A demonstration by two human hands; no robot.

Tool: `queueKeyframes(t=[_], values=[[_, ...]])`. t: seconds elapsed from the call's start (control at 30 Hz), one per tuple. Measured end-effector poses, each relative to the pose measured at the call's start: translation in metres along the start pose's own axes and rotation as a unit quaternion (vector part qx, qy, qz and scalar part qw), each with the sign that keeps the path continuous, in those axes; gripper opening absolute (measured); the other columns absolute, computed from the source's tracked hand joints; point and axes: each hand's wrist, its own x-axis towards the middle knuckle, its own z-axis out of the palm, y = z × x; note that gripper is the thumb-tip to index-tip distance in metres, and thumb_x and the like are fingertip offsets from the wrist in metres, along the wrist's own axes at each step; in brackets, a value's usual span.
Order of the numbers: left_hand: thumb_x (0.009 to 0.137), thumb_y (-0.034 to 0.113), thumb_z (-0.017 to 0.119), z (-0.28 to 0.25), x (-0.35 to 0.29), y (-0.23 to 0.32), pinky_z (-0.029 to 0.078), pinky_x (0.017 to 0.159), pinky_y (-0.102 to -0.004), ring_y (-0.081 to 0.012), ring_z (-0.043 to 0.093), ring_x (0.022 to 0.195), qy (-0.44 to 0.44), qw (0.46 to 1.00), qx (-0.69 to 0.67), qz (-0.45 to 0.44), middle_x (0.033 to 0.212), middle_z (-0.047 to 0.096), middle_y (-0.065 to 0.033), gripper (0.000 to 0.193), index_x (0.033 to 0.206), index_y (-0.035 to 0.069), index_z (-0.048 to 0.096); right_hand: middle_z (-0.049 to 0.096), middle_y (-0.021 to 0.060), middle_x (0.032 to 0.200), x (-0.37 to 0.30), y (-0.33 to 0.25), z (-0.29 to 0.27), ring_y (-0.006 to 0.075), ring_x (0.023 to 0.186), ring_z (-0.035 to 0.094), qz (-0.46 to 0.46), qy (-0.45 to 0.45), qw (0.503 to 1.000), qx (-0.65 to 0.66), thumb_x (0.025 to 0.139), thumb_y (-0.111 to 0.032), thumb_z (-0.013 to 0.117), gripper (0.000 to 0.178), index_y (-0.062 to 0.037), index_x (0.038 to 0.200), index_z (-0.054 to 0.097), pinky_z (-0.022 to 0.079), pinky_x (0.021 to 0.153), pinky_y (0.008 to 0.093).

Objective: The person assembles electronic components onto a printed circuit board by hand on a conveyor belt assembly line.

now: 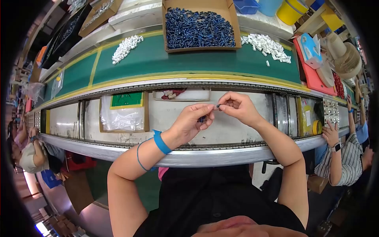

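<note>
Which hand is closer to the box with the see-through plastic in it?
Left. The left hand is to the right of the box, and the right hand is even farther right, past the left one.

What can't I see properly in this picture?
All in the head view:
- The dark piece between the left hand and right hand: too small, partly covered by fingertips.
- How many blue bits the left hand holds: its curled fingers hide them.
- The top of the light blue bucket: cut off by the upper edge.
</note>
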Motion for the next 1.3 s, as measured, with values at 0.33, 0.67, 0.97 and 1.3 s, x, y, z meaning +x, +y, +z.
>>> queueKeyframes(t=[0.33,0.67,0.97,1.3], values=[[0.091,0.021,0.048,-0.0010,-0.0014,0.0041,0.034,0.048,-0.0215,-0.0112,0.050,0.061,-0.034,0.998,-0.046,0.011,0.071,0.057,-0.0037,0.024,0.093,0.001,0.060,0.059,0.0028,0.087,0.0023,-0.0035,0.0008,0.0079,0.081,0.056,0.024,0.008,0.999,0.041,0.083,-0.004,0.060,0.011,0.0001,0.093,0.057,0.046,0.071,0.0215],[0.084,0.017,0.063,0.0005,0.0004,0.0013,0.026,0.043,-0.0169,-0.0037,0.041,0.051,0.006,1.000,0.030,0.008,0.067,0.053,0.0016,0.012,0.088,0.007,0.058,0.059,0.0035,0.088,0.0002,-0.0026,0.0020,0.0089,0.081,0.056,0.000,-0.001,1.000,-0.002,0.083,-0.004,0.060,0.011,0.0011,0.092,0.057,0.046,0.072,0.0217],[0.085,0.017,0.061,-0.0019,0.0011,0.0030,0.024,0.041,-0.0172,-0.0044,0.039,0.049,-0.006,1.000,-0.005,0.003,0.068,0.053,0.0002,0.010,0.087,0.008,0.057,0.060,0.0017,0.087,0.0002,-0.0040,0.0038,0.0075,0.080,0.055,-0.007,0.025,1.000,0.009,0.082,-0.011,0.064,0.018,0.0001,0.096,0.060,0.045,0.071,0.0216],[0.090,0.028,0.053,-0.0037,0.0009,0.0007,0.024,0.040,-0.0180,-0.0055,0.038,0.049,-0.001,1.000,0.012,-0.003,0.066,0.051,-0.0004,0.023,0.089,0.005,0.055,0.059,0.0031,0.082,0.0031,0.0002,0.0016,0.0084,0.075,0.055,-0.005,0.054,0.998,-0.011,0.082,-0.007,0.061,0.011,-0.0002,0.090,0.059,0.045,0.066,0.0218]])
